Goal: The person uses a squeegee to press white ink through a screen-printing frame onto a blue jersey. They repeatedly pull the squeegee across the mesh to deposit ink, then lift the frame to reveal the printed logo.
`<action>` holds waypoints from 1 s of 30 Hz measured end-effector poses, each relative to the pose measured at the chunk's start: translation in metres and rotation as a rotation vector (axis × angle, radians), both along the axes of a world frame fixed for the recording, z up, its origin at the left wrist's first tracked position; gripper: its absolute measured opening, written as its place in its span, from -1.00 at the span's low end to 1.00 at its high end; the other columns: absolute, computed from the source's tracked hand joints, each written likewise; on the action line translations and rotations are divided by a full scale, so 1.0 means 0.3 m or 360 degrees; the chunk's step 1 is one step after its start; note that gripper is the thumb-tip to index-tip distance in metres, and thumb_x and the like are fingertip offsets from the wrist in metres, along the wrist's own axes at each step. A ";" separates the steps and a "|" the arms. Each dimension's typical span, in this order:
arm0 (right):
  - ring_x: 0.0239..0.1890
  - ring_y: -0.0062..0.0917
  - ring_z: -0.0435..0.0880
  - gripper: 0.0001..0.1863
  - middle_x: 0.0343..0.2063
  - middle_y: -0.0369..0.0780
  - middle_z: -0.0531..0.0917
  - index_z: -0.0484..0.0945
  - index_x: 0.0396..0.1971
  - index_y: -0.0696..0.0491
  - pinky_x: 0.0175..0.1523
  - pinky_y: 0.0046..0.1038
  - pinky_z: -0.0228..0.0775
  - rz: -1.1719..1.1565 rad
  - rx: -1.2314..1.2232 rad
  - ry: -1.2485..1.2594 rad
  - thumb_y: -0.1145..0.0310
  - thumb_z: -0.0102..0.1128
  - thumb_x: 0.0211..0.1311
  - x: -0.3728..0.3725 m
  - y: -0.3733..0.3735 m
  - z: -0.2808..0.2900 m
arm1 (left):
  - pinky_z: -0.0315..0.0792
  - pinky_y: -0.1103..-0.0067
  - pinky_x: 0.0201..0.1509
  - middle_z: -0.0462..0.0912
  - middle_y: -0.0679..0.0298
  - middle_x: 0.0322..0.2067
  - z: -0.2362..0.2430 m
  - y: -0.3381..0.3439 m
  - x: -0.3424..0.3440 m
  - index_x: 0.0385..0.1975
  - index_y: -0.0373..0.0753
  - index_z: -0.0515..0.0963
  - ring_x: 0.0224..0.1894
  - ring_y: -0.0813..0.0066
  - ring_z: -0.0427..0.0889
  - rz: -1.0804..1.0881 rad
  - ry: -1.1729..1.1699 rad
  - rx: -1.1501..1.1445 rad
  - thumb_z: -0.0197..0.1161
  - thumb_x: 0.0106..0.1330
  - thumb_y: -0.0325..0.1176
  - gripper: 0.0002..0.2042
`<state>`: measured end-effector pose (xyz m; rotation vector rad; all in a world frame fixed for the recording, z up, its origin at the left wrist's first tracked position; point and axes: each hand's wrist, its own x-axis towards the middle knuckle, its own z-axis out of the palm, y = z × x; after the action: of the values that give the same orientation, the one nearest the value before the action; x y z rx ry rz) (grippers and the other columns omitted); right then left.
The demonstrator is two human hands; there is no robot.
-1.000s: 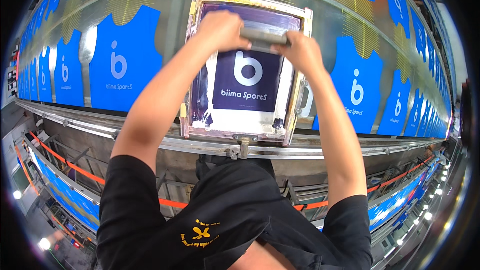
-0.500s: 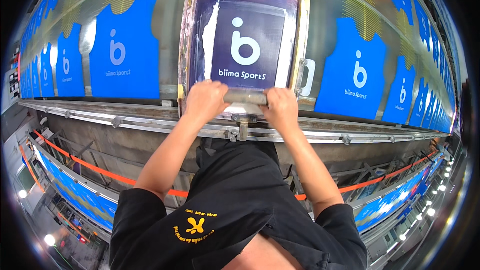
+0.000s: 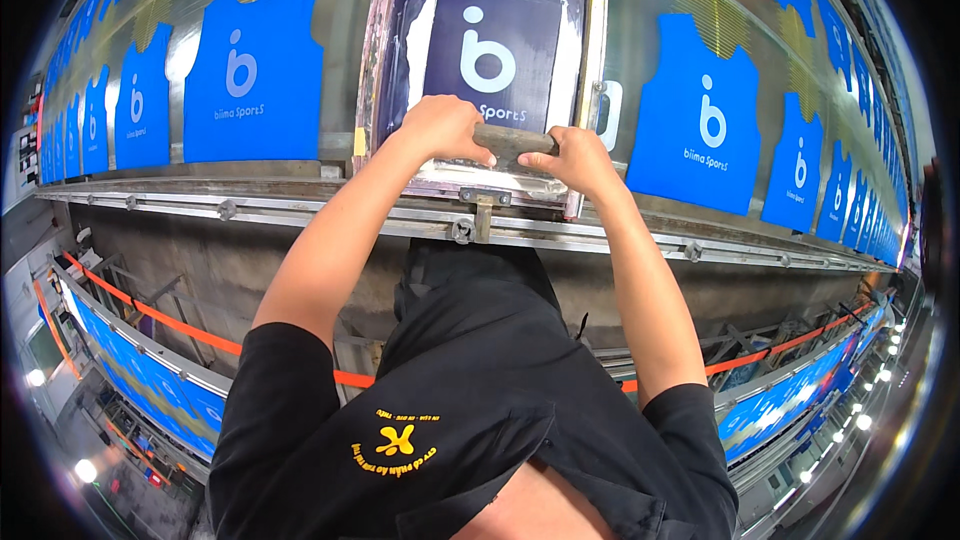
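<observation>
- Left hand (image 3: 440, 130) and right hand (image 3: 583, 158) have drawn the squeegee (image 3: 510, 144) toward the screen's (image 3: 538, 35) near end.
- White dot (image 3: 473, 14) (hidden a second ago) now shows beyond the hands.
- Left hand now covers part of the lettering (image 3: 515, 114).

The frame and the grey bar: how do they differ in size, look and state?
The frame is much larger than the grey bar. The frame is a pale, stained border around a dark screen; the bar is dull grey. The frame lies over the table; the bar is gripped by the left hand and right hand.
</observation>
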<state>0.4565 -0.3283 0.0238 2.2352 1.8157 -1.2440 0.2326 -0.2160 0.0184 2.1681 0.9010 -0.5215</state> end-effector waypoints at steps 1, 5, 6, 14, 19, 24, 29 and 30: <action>-0.29 -0.17 0.77 -0.33 -0.44 0.02 0.73 0.67 -0.43 0.22 -0.17 -0.16 0.57 0.0028 -0.0095 0.0007 -0.21 0.61 0.05 0.001 0.030 0.001 | 0.61 0.21 -0.17 0.78 0.02 -0.44 -0.002 0.029 -0.006 -0.40 -0.27 0.79 -0.28 -0.01 0.78 0.0002 0.0006 -0.0083 0.59 -0.10 0.25 -0.40; -0.30 -0.44 0.69 -0.43 -0.40 -0.12 0.74 0.71 -0.26 0.22 -0.16 -0.35 0.52 -0.0231 -0.0087 0.0398 -0.09 0.56 0.22 0.033 0.155 -0.001 | 0.61 0.26 -0.11 0.79 -0.01 -0.40 0.018 0.221 -0.045 -0.28 -0.28 0.82 -0.26 0.03 0.79 -0.0041 0.0014 -0.0416 0.63 -0.13 0.21 -0.37; -0.23 -0.56 0.68 -0.55 -0.34 -0.21 0.76 0.74 -0.13 0.20 -0.10 -0.43 0.52 -0.0370 0.0008 0.0573 0.05 0.48 0.35 0.055 0.187 -0.001 | 0.61 0.27 -0.10 0.80 0.00 -0.37 0.028 0.293 -0.058 -0.25 -0.25 0.82 -0.24 0.03 0.79 -0.0046 -0.0025 -0.0379 0.62 -0.12 0.20 -0.38; -0.13 -0.66 0.60 -0.55 -0.17 -0.24 0.73 0.67 0.04 0.22 0.01 -0.53 0.46 -0.1553 0.0725 0.0150 0.08 0.31 0.54 0.168 0.354 -0.140 | 0.64 0.18 -0.06 0.82 0.11 -0.32 0.078 0.881 -0.050 -0.13 -0.08 0.79 -0.17 0.04 0.80 -0.0114 -0.0334 0.0364 0.54 0.05 0.20 -0.47; -0.46 -0.65 0.56 -0.47 -0.38 -0.30 0.62 0.56 0.22 0.16 -0.42 -0.54 0.39 -0.1884 0.0404 0.0872 0.09 0.39 0.47 0.091 0.388 -0.210 | 0.63 0.18 -0.03 0.81 0.09 -0.27 0.019 1.067 -0.020 -0.10 -0.11 0.76 -0.11 0.02 0.79 -0.0131 -0.0440 0.0582 0.53 0.14 0.01 -0.58; -0.70 -0.73 0.30 -0.52 -0.59 -0.39 0.46 0.60 0.17 0.12 -0.60 -0.56 0.07 -0.1922 0.0343 0.0886 0.10 0.40 0.46 0.010 0.391 -0.043 | 0.63 0.15 0.04 0.82 0.17 -0.19 0.021 0.962 -0.132 -0.11 -0.01 0.77 -0.05 0.02 0.77 0.0067 -0.0396 0.0491 0.55 0.11 -0.14 -0.67; -0.68 -0.74 0.30 -0.60 -0.59 -0.39 0.46 0.64 0.08 0.12 -0.61 -0.57 0.11 -0.1951 0.0373 0.0909 0.14 0.39 0.46 -0.062 0.282 0.133 | 0.61 0.17 0.04 0.78 0.20 -0.19 0.077 0.519 -0.365 -0.15 -0.02 0.79 -0.03 0.02 0.74 0.0154 -0.0721 0.0636 0.56 0.11 -0.24 -0.72; -0.67 -0.75 0.30 -0.62 -0.58 -0.40 0.46 0.64 0.06 0.11 -0.61 -0.58 0.11 -0.1927 0.0398 0.0934 0.15 0.39 0.46 -0.081 0.260 0.149 | 0.62 0.15 0.02 0.78 0.16 -0.23 0.089 0.391 -0.426 -0.12 -0.04 0.79 -0.06 0.06 0.74 0.0181 -0.0777 0.0646 0.55 0.09 -0.22 -0.68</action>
<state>0.4321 -0.2502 0.0684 3.5434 0.4451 -2.0055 0.1049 -0.0986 0.0451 2.4228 0.8969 0.2688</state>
